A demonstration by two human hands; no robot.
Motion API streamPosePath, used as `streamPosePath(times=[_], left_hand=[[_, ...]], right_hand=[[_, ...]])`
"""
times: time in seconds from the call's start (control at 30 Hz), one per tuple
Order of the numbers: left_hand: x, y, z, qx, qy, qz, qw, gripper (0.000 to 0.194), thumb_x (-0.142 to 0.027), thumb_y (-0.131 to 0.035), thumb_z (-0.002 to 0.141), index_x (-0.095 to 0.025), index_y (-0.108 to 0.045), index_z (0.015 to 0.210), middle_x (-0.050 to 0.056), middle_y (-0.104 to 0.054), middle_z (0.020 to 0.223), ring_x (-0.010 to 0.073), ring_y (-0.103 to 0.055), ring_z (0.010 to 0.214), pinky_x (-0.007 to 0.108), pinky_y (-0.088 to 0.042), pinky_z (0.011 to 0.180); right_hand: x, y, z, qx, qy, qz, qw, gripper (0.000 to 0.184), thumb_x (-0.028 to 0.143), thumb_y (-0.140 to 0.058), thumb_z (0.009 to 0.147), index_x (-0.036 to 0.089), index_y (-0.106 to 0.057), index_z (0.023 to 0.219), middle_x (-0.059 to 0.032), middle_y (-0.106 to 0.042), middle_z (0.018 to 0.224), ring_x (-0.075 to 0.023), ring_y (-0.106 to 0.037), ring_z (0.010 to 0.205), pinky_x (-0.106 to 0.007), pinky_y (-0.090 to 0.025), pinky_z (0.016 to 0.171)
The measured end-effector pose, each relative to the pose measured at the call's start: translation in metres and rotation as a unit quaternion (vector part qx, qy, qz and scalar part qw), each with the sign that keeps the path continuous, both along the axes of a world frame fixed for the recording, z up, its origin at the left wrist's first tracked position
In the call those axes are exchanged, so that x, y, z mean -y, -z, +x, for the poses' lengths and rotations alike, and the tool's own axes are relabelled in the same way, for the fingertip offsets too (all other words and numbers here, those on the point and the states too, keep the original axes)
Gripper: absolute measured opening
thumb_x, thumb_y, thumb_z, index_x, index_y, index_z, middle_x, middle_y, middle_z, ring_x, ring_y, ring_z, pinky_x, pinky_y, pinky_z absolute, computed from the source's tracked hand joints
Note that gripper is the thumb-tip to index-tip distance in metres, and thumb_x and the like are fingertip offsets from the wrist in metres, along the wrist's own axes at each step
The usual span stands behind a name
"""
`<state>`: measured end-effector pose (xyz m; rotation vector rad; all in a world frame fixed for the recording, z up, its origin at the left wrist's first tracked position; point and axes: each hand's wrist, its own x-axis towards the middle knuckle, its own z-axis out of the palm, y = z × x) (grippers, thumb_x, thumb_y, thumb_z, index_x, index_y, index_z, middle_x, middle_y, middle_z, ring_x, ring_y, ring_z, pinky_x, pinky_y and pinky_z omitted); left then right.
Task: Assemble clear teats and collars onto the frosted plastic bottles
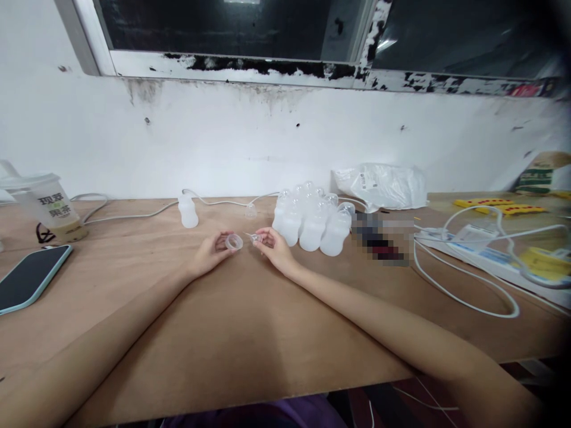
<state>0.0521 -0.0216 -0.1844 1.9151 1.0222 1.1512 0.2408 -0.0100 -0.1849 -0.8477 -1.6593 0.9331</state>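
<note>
My left hand (209,252) rests on the wooden table (250,333) and pinches a small clear plastic ring cap (234,242) between thumb and fingers. My right hand (276,249) lies just to its right, fingers pinched on a tiny clear nozzle piece (256,238) with a thin tip pointing left. The two parts are a few centimetres apart. Just behind my right hand stands a cluster of several small translucent white bottles (312,223). One more bottle (188,212) stands alone further left, and a small clear cap (250,210) lies near the wall.
A phone (30,276) lies face up at the left edge, beside a lidded drink cup (51,208). A plastic bag (381,185) sits by the wall. White cables (464,297) and a power strip (491,258) cover the right side, near yellow items (497,205).
</note>
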Motion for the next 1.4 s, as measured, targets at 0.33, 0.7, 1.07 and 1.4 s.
streamPosePath(times=[0.33,0.7,1.07,1.4], left_hand=[[0.008,0.005,0.007,-0.173,-0.046,0.262,0.948,0.034,-0.029,-0.054,0.072,-0.017,-0.043,0.103,0.007,-0.054,0.101,0.017,-0.053,0.092,0.033,-0.047,0.079],[0.006,0.009,0.005,-0.143,-0.033,0.236,0.961,0.029,-0.028,-0.054,0.072,-0.018,-0.043,0.097,0.006,-0.051,0.102,0.0144,-0.053,0.092,0.03,-0.047,0.079],[0.011,0.006,0.007,-0.214,-0.032,0.295,0.931,0.025,-0.03,-0.049,0.076,-0.018,-0.041,0.097,0.008,-0.053,0.103,0.0159,-0.053,0.094,0.03,-0.045,0.077],[0.019,-0.004,0.009,-0.285,0.011,0.301,0.91,0.03,-0.025,-0.041,0.08,-0.02,-0.038,0.11,0.007,-0.047,0.117,0.0172,-0.045,0.106,0.033,-0.04,0.085]], right_hand=[[0.023,-0.008,-0.002,0.268,-0.008,0.258,0.928,0.03,0.018,-0.04,0.079,0.018,-0.045,0.109,-0.0041,-0.047,0.084,-0.0132,-0.048,0.076,-0.028,-0.04,0.073],[0.022,-0.009,-0.002,0.249,-0.075,0.288,0.922,0.029,0.016,-0.039,0.08,0.017,-0.042,0.108,-0.0066,-0.053,0.097,-0.0154,-0.045,0.094,-0.033,-0.038,0.083],[0.021,-0.009,-0.001,0.257,-0.054,0.297,0.918,0.014,0.012,-0.042,0.075,0.017,-0.052,0.085,-0.0061,-0.042,0.093,-0.0149,-0.043,0.089,-0.032,-0.038,0.08],[0.003,0.001,-0.003,0.148,-0.116,0.065,0.98,0.033,0.026,-0.051,0.073,0.017,-0.042,0.102,-0.0032,-0.053,0.087,-0.0106,-0.05,0.072,-0.024,-0.041,0.065]])
